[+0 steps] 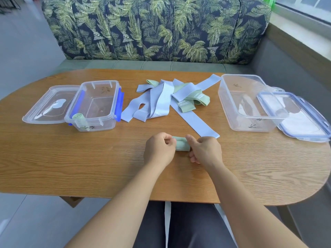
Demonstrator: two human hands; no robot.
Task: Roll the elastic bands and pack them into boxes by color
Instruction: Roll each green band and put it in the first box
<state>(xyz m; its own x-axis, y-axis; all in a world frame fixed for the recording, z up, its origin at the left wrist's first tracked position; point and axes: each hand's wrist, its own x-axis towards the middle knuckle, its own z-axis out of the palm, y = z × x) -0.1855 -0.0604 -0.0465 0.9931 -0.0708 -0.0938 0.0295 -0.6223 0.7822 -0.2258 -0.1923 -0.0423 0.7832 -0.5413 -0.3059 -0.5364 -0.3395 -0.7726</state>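
Found both ends of the pale green rolled elastic band (181,145) covered by the left hand (159,149) and right hand (206,151). Could not read black handwritten marks on the clear plastic left box (97,125) or clear plastic right box (231,111): too small. Found print on loose green flat bands (186,106) equally illegible.

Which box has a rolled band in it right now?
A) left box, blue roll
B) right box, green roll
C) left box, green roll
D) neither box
C: a green roll stands in the near left corner of the left box, while the right box shows no band inside.
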